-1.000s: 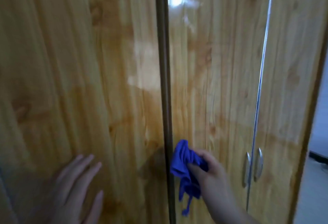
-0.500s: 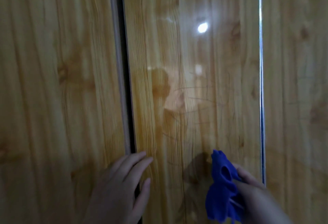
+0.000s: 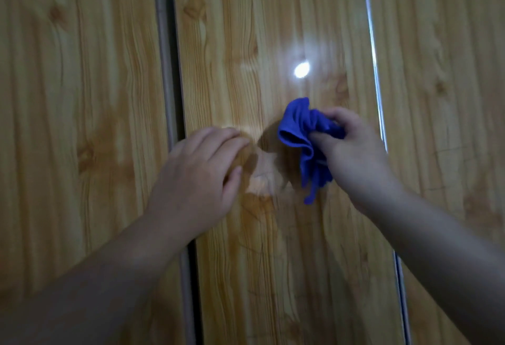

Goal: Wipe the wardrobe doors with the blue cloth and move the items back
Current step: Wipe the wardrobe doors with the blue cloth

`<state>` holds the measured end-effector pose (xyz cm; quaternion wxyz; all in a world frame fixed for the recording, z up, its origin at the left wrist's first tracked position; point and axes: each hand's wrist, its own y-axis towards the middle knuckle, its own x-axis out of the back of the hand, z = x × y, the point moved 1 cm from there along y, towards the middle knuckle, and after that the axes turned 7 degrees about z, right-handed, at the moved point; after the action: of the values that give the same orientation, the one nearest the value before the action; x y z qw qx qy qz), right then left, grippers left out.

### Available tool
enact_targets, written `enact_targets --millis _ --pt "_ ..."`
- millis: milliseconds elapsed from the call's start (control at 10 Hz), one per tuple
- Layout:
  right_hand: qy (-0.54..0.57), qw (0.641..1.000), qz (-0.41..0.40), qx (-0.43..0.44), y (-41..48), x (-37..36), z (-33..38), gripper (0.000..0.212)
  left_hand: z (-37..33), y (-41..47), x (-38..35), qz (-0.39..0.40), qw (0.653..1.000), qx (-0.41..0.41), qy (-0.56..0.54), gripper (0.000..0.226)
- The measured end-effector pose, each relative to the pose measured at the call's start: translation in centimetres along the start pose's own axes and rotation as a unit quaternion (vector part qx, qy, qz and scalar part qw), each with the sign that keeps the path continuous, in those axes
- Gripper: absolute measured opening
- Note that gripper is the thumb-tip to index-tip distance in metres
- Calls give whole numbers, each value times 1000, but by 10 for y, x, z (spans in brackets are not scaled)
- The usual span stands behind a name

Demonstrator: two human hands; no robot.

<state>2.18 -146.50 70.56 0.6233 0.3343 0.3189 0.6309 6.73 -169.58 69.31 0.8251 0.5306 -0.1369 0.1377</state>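
Note:
Glossy wood-grain wardrobe doors fill the view. The middle door carries a bright light reflection. My right hand is shut on a bunched blue cloth, which hangs against the middle door at about half height. My left hand lies flat on the same door, fingers together and pointing right, just right of the dark gap beside the left door. The fingertips sit a short way left of the cloth.
A thin chrome strip runs down between the middle door and the right door. The top edge of the doors shows along the upper border. No handles or other items are in view.
The view has tilted up toward the door tops. Both hands have risen on the middle door; the left hand moved right across the gap, and the cloth sits higher and nearer to it.

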Motion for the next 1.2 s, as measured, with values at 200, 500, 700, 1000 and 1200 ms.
enact_targets --millis 200,500,700,1000,1200 --pt "-346 919 -70 176 30 -24 -11 36 17 11 -13 -15 999 -1 45 38" --pt "-213 975 -2 67 -64 -94 -79 21 19 5 -30 -72 995 -19 70 38" --pt "-265 945 191 -21 -147 -121 -124 52 16 3 -30 -68 995 -11 73 39" --pt "-339 933 10 120 -51 -32 -90 31 13 4 -29 -67 996 -2 66 41" --pt "-363 905 -127 182 44 31 -49 41 14 3 -31 -90 994 -15 63 38"
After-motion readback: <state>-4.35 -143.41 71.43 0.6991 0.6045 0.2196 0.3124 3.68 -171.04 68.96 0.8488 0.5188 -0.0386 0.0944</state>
